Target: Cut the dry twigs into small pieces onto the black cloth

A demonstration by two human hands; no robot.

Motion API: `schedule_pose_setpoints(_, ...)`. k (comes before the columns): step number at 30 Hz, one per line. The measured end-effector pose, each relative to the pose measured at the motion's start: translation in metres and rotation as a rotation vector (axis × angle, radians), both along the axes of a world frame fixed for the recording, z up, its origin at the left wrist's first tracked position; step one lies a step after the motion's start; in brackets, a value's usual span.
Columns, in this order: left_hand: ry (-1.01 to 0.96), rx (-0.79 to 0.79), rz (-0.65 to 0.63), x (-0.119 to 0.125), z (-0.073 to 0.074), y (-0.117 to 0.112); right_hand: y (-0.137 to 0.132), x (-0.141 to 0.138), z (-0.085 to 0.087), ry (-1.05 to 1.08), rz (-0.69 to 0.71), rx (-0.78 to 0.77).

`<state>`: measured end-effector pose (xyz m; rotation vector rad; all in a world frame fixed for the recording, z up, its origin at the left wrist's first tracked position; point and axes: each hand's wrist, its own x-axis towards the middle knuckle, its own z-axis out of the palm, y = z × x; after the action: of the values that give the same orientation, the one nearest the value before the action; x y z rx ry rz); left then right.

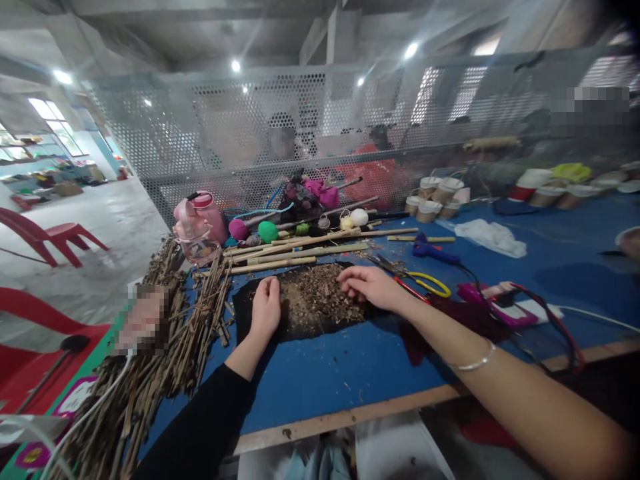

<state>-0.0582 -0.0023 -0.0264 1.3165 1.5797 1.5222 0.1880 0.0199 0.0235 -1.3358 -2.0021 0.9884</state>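
Note:
A black cloth (245, 310) lies on the blue table with a heap of brown bark and twig chips (323, 293) spread over it. My left hand (266, 312) is at the cloth's left side, its fingers curled closed; whatever they hold is hidden. Over the right part of the heap is my right hand (373, 287), fingers bent together and pointing left. I cannot make out what is in them. Just beyond the right hand lie scissors (387, 267) with dark blades and pliers (407, 288) with red handles. A yellow-handled tool (433, 283) rests beside them.
Bundled dry twigs (200, 320) cover the left side. Behind the cloth are bamboo sticks (300, 253), yarn balls (269, 231) and a pink jug (200, 220). A blue glue gun (435, 252), a power strip (520, 310) with cables and several small pots (440, 193) stand right. A perforated screen (240, 127) rises behind.

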Motion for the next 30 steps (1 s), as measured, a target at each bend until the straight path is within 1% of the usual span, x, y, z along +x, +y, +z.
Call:
schedule_pose_setpoints(2,0.332,0.124,-0.055,0.012,0.013,-0.009,-0.003,0.025,-0.011,-0.177,-0.198,0.259)
schedule_pose_setpoints(3,0.509,0.199,-0.132,0.022,0.020,-0.013,-0.007,0.036,-0.018,-0.240,-0.221,0.317)
schedule_pose_setpoints(6,0.963,0.361,-0.463,0.058,0.034,-0.019,-0.024,0.056,-0.039,-0.281,-0.182,0.371)
schedule_pose_setpoints(8,1.153,0.461,-0.646,0.083,0.036,-0.016,-0.033,0.060,-0.047,-0.236,-0.179,0.364)
schedule_pose_setpoints(9,1.220,0.511,-0.719,0.094,0.034,-0.013,-0.036,0.061,-0.049,-0.208,-0.186,0.354)
schedule_pose_setpoints(10,1.272,0.547,-0.766,0.102,0.031,-0.008,-0.037,0.061,-0.050,-0.184,-0.194,0.343)
schedule_pose_setpoints(12,1.328,0.581,-0.787,0.113,0.024,0.002,-0.038,0.061,-0.050,-0.161,-0.208,0.337)
schedule_pose_setpoints(16,1.318,0.543,-0.675,0.117,0.013,0.018,-0.038,0.059,-0.050,-0.155,-0.212,0.344)
schedule_pose_setpoints(18,1.302,0.506,-0.612,0.118,0.012,0.020,-0.039,0.058,-0.052,-0.126,-0.226,0.335)
schedule_pose_setpoints(21,1.265,0.450,-0.543,0.124,0.016,0.020,-0.040,0.058,-0.053,-0.052,-0.248,0.306)
schedule_pose_setpoints(23,1.247,0.465,-0.587,0.132,0.019,0.020,-0.040,0.058,-0.054,-0.017,-0.260,0.290)
schedule_pose_setpoints(26,1.267,0.515,-0.706,0.142,0.020,0.025,-0.040,0.058,-0.055,0.002,-0.285,0.276)
schedule_pose_setpoints(27,1.282,0.509,-0.712,0.143,0.019,0.028,-0.039,0.058,-0.055,0.009,-0.292,0.271)
schedule_pose_setpoints(30,1.289,0.450,-0.660,0.142,0.013,0.032,-0.039,0.058,-0.056,0.038,-0.297,0.261)
